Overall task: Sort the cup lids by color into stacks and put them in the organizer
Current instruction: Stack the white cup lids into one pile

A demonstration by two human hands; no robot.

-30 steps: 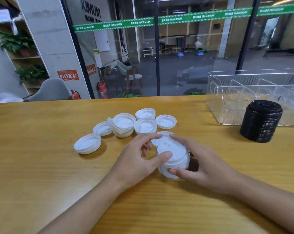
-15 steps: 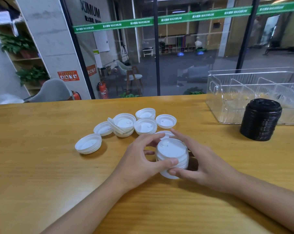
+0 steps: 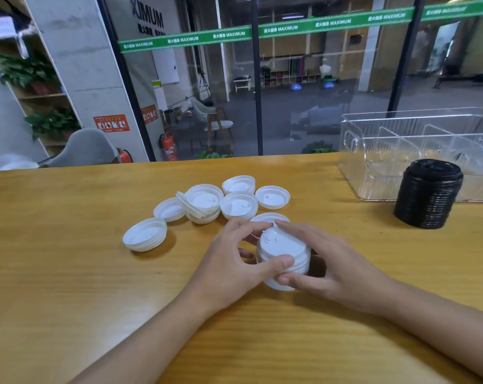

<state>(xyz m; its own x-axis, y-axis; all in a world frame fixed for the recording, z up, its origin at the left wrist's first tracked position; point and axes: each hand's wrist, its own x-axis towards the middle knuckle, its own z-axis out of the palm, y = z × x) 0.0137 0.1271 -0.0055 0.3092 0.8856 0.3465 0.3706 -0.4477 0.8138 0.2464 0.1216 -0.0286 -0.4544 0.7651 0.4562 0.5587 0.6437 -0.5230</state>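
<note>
Two hands work on a yellow wooden table [image 3: 68, 273]. The left hand [image 3: 229, 267] and right hand [image 3: 343, 270] both clasp the white lid stack [image 3: 283, 249] near table centre, fingers curled round its sides. Loose white lids [image 3: 239, 202] lie just beyond it. The black lid stack [image 3: 429, 195] stands to the right, in front of the clear organizer [image 3: 373, 162]. A glass wall [image 3: 304, 92] with a green strip is behind. Versus a second ago, the index fingertips have closed in over the stack's far edge; the loose lids are unmoved.

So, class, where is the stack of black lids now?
In the head view, the stack of black lids stands on the wooden table at the right, just in front of the clear organizer.
</note>
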